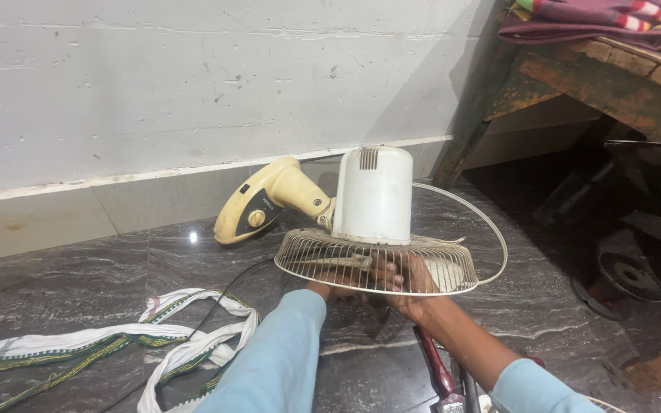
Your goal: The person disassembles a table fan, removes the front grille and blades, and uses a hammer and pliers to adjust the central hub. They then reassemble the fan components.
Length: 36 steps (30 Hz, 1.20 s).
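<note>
Left hand (329,288) under fan (372,222) grille, mostly hidden, grip unclear. Right hand (407,283) fingers curled around grille rim. Fan face-down on dark floor (78,291).

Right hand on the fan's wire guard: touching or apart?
Touching. The head view shows the right hand with fingers curled against the wire guard of the fan, no gap visible.
</note>
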Available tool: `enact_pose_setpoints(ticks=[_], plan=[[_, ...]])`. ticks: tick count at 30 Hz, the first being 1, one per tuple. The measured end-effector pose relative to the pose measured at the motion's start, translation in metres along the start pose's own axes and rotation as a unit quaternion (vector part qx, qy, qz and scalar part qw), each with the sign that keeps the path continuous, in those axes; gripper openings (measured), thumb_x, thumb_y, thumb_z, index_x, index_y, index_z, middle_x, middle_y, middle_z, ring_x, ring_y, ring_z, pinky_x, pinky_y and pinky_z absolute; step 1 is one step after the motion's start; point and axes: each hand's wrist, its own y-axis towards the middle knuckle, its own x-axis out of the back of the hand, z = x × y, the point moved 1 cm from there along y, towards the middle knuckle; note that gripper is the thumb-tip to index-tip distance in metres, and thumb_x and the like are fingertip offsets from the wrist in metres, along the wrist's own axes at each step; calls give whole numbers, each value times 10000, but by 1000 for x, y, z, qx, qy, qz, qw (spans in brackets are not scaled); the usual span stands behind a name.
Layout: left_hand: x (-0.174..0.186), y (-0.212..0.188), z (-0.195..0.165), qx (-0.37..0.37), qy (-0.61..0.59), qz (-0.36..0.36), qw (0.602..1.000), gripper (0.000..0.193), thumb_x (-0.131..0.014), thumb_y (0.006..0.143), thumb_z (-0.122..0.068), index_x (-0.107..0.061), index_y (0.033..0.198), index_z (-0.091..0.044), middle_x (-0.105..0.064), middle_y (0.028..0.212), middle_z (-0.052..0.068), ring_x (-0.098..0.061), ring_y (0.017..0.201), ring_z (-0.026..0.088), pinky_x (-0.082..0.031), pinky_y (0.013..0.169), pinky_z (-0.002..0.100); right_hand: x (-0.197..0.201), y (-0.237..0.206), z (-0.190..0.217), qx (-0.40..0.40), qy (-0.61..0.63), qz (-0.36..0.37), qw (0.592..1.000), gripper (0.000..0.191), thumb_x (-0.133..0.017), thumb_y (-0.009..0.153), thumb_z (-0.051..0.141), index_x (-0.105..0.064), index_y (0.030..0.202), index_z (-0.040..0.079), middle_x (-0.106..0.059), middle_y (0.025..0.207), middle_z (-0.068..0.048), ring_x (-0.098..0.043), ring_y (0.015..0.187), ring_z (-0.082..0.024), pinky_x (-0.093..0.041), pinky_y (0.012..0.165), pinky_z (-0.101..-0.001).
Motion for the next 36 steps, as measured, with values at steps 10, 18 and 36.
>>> enact_pose_setpoints(ticks=[10, 18, 36], plan=[[4, -12, 3, 36, 22, -19, 999, 813, -735, 783, -587, -528, 1490, -246, -446, 1593, 78, -381, 1486, 305, -303, 1214, 485, -27, -23, -6, 41, -144, -125, 981, 207, -459, 1021, 227, -543, 1051, 40, -688, 806, -98, -685, 567, -144, -592, 513, -206], [-5, -11, 18, 70, 27, 5, 997, 861, -739, 785, -614, -457, 1523, -273, -367, 1621, 66, -292, 1514, 299, -251, 1225, 476, -6, -13, -14, 24, -65, -115, 991, 130, -585, 1019, 105, -595, 1079, -9, -677, 835, -108, -603, 537, -80, -534, 442, -158], [1, -15, 26, 146, -94, -157, 972, 681, -763, 765, -580, -602, 1334, -241, -509, 1426, 80, -441, 1299, 301, -358, 1071, 468, -12, -23, -14, 6, -146, -159, 977, 297, -475, 1023, 315, -588, 1066, 43, -648, 764, -66, -471, 395, -65, -406, 307, -172]])
